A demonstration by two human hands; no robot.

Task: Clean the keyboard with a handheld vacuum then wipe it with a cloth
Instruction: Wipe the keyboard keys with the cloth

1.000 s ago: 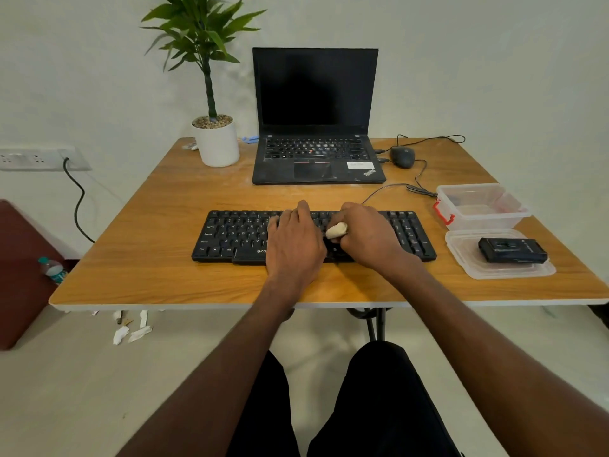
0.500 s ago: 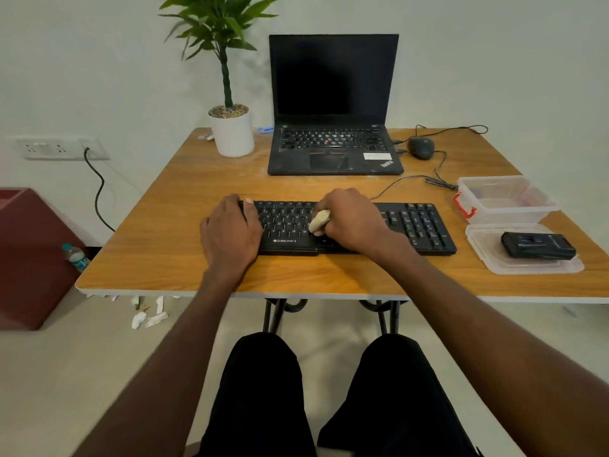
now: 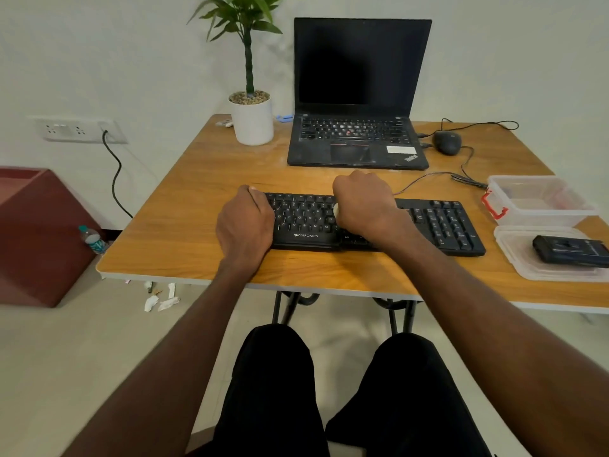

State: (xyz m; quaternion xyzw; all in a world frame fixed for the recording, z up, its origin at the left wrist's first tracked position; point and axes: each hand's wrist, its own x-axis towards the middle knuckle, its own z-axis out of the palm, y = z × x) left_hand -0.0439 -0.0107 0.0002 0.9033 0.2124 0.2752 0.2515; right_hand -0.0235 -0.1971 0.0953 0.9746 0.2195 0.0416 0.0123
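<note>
Keyboard [image 3: 438, 222] midsection hidden, right hand [image 3: 362, 206] maybe gripping cloth [image 3: 336, 211]

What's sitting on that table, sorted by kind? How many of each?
Keyboards: 1, the black keyboard
Laptops: 1, the laptop
Mice: 1, the mouse
Potted plants: 1, the potted plant
Clear plastic tubs: 1, the tub
Clear lids: 1, the lid
Black devices on the lid: 1, the black device
Total: 7

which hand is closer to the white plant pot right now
Left. The left hand grips the keyboard's left end, almost straight in front of the white plant pot; the right hand sits mid-keyboard, farther to the pot's right.
</note>
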